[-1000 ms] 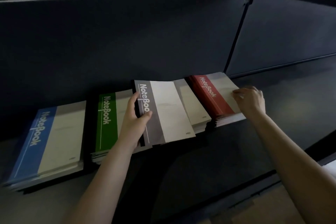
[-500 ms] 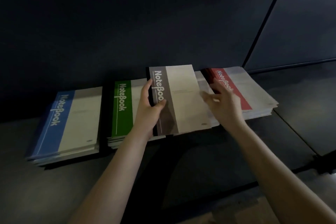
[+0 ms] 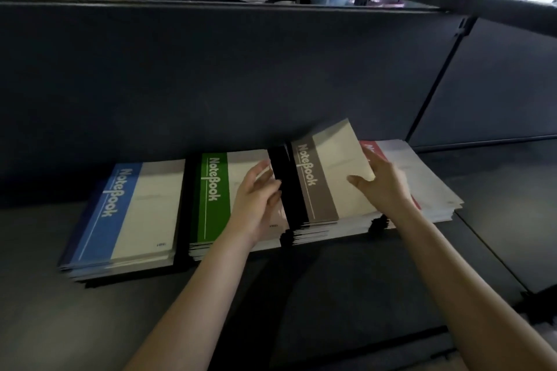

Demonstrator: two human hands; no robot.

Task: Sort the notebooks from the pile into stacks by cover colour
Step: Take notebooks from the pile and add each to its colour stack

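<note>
Grey notebook (image 3: 334,172) has gone from left hand (image 3: 256,199), now loose, to right hand (image 3: 385,187) gripping its edge over the grey stack (image 3: 331,227); sorting looks almost done.

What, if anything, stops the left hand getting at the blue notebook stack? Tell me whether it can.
Probably yes. The left hand hovers over the green notebook stack, holding nothing; the blue notebook stack lies directly beside that, top cover bare, nothing between. The right hand holds the brown notebook.
</note>
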